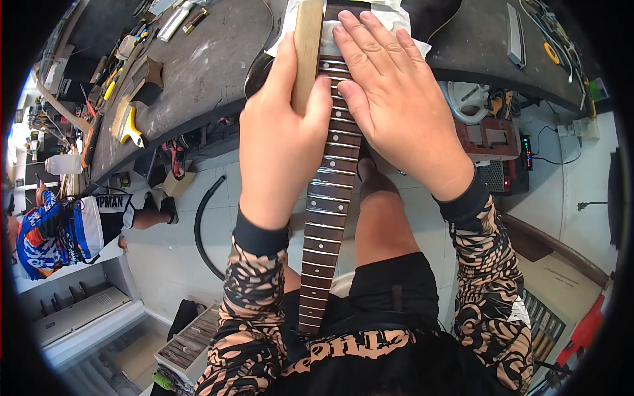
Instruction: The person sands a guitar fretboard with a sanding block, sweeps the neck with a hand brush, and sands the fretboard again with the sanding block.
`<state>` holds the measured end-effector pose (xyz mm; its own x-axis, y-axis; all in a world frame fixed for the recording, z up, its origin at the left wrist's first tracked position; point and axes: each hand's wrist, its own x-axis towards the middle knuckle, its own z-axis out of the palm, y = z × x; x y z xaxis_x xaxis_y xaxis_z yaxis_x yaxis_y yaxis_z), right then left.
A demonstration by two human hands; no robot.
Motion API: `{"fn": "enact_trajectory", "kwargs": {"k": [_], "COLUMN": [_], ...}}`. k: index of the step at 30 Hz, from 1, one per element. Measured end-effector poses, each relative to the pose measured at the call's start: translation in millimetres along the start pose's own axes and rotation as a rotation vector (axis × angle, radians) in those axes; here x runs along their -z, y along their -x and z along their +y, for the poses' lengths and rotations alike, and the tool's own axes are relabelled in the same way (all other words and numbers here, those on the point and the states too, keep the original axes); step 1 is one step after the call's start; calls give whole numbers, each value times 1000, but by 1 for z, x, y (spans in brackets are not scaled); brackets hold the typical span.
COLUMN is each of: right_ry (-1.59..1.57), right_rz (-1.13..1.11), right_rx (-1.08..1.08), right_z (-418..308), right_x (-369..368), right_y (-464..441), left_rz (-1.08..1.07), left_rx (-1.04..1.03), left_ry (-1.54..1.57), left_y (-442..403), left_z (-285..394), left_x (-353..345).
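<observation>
A guitar neck (pixel 323 228) with metal frets and dot inlays runs from the workbench down toward my lap. My left hand (pixel 281 135) grips a long wooden block (pixel 308 46) between thumb and fingers, along the left edge of the upper fretboard. My right hand (pixel 399 99) lies flat, its fingers stretched over the white paper (pixel 417 47) that covers part of the dark guitar body (pixel 259 71). Its thumb rests over the upper frets, close to the left thumb. What lies beneath my right palm is hidden.
The dark workbench (pixel 205 72) carries a yellow-handled brush (pixel 130 129), a metal bar (pixel 516 39) and assorted tools. A black hose (pixel 201 218) lies on the tiled floor. Another person (pixel 59 231) is at the far left. A red machine (pixel 492 142) stands under the bench.
</observation>
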<state>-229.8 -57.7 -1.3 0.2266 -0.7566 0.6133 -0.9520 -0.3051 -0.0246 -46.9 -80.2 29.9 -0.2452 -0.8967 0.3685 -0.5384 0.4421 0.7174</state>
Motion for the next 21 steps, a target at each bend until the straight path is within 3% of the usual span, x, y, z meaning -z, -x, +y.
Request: {"fn": "enact_trajectory", "kwargs": {"k": [5, 8, 11, 12, 21], "right_ry": [-30, -11, -21, -33, -24], "right_rz": [22, 23, 20, 27, 43], "right_rx": [-6, 2, -1, -6, -6], "right_z": [2, 0, 0, 1, 1], "right_x": [0, -3, 1, 1, -2], "right_y": [0, 1, 0, -1, 2], "left_rz": [46, -27, 14, 29, 4], "left_rx": [-125, 36, -47, -119, -42], "left_ry": [75, 164, 138, 2, 105], "left_y": [21, -8, 12, 27, 20], "left_z": [-13, -5, -11, -13, -10], "left_x": [-1, -2, 0, 4, 3]}}
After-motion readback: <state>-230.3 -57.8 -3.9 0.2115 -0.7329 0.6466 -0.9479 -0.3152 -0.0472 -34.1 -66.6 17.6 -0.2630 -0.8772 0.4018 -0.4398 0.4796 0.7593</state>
